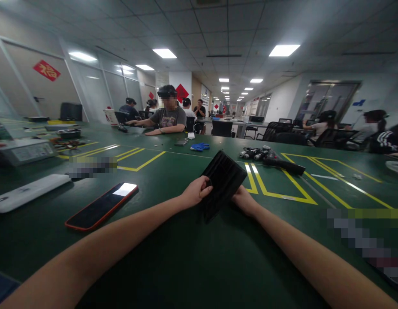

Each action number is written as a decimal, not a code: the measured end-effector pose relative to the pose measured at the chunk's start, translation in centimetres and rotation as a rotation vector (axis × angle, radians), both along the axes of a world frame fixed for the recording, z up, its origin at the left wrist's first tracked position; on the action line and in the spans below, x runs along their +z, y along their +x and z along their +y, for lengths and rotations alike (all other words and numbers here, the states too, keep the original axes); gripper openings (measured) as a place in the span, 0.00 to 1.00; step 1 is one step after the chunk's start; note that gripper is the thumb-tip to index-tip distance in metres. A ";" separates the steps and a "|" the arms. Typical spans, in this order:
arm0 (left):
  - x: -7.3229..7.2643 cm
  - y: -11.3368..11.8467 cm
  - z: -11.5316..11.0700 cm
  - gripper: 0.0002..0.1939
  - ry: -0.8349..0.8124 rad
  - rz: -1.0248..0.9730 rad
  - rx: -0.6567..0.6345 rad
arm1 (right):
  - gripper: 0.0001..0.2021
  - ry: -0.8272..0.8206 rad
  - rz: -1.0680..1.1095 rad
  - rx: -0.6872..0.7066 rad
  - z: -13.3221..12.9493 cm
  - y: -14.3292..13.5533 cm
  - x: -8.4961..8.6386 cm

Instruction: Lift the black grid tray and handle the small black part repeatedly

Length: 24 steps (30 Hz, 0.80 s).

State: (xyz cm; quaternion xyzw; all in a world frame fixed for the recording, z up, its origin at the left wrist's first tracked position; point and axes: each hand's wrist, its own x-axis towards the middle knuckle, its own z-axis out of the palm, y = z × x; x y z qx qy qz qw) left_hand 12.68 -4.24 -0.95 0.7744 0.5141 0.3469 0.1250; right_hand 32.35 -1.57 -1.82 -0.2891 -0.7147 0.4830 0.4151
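Note:
Above the green table (pixel 186 257), I hold a black rectangular object (pixel 226 180) with ridges along its face; its exact kind is unclear. It is tilted, its upper end leaning to the right. My left hand (pixel 198 192) is closed at its left side, thumb and fingers bent against the near face. On the right, my right hand (pixel 244 201) grips the lower right edge, with most of its fingers hidden behind the object. A phone in an orange case (pixel 102 206) lies left of my left hand, part of its screen lit.
A long white device (pixel 33 192) lies at far left, near a grey metal box (pixel 27 150). Black cables (pixel 258 152), a dark handle-like item (pixel 284 164) and a blue glove (pixel 200 146) lie beyond my hands. A person (pixel 168 116) sits across the table.

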 end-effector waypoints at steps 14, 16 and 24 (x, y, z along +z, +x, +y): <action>0.4 -0.8 -2.0 0.18 -0.133 -0.045 -0.113 | 0.22 0.386 -0.215 0.151 -0.7 0.6 0.9; 0.7 -0.6 -2.2 0.20 -0.162 -0.052 -0.096 | 0.20 0.515 -0.275 0.173 -0.8 0.4 0.9; 1.6 -0.9 -0.9 0.07 -0.363 -0.641 0.301 | 0.23 0.716 -0.413 0.083 -0.2 0.1 -0.6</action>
